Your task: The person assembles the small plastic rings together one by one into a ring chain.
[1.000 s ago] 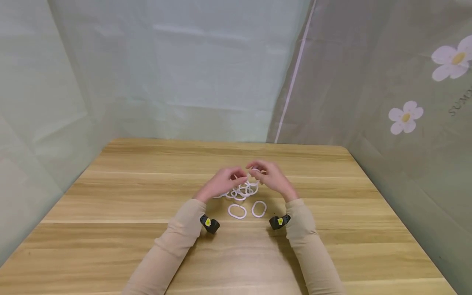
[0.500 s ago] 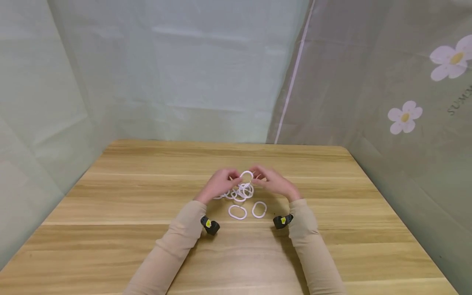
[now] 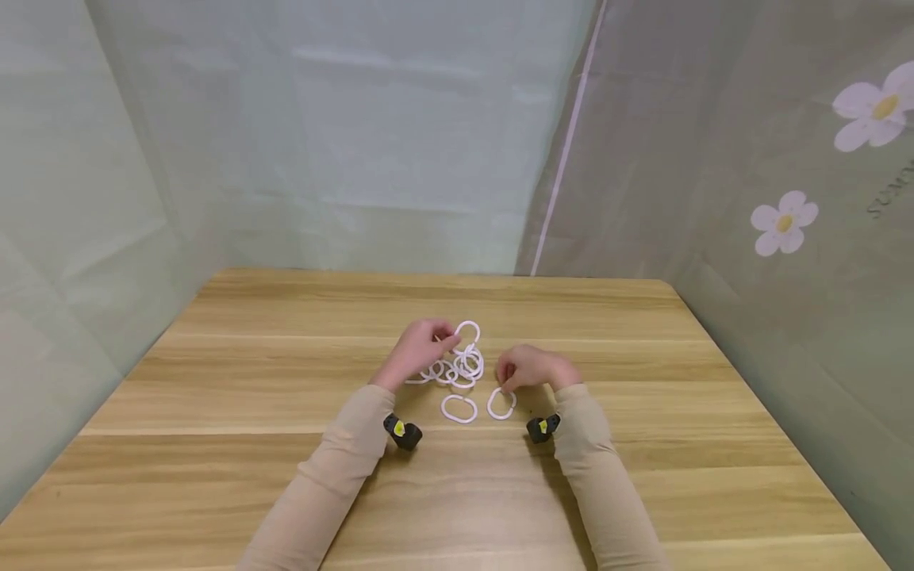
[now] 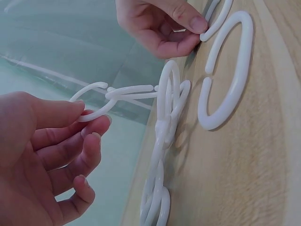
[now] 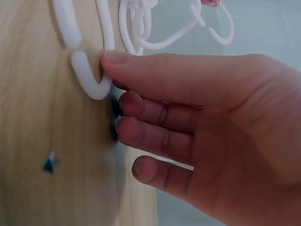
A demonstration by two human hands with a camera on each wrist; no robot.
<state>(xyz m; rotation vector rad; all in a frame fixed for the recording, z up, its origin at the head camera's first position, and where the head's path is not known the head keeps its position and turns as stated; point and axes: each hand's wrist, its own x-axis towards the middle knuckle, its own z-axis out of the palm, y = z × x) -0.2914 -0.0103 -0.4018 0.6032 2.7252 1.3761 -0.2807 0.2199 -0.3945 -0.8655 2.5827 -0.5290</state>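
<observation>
A wooden bench (image 3: 214, 476) carries a white chain (image 4: 163, 134). The left grip (image 3: 420, 347), raised, pinches its top link (image 4: 99, 112). The right grip (image 3: 527, 368), lowered, pinches a loose ring (image 5: 87, 79); a second ring (image 4: 243, 56) lies just beside it.

Your chain of links (image 4: 162, 134): plain white. Your loose oval links (image 4: 243, 59): same plain white. Your two sleeves (image 3: 339, 468): solid beige. Your wrist cameras (image 3: 407, 438): black, each bearing a yellow mark (image 3: 399, 428). Your bench (image 3: 714, 460): honey-tan, streaked with paler and darker wood grain. Your backdrop (image 3: 400, 143): pale grey-green; side panel (image 3: 671, 135): grey-taupe, edged by a pale pinkish stripe (image 3: 569, 143), printed with white flowers (image 3: 784, 224), yellow-centred, and dark lettering (image 3: 892, 190).
</observation>
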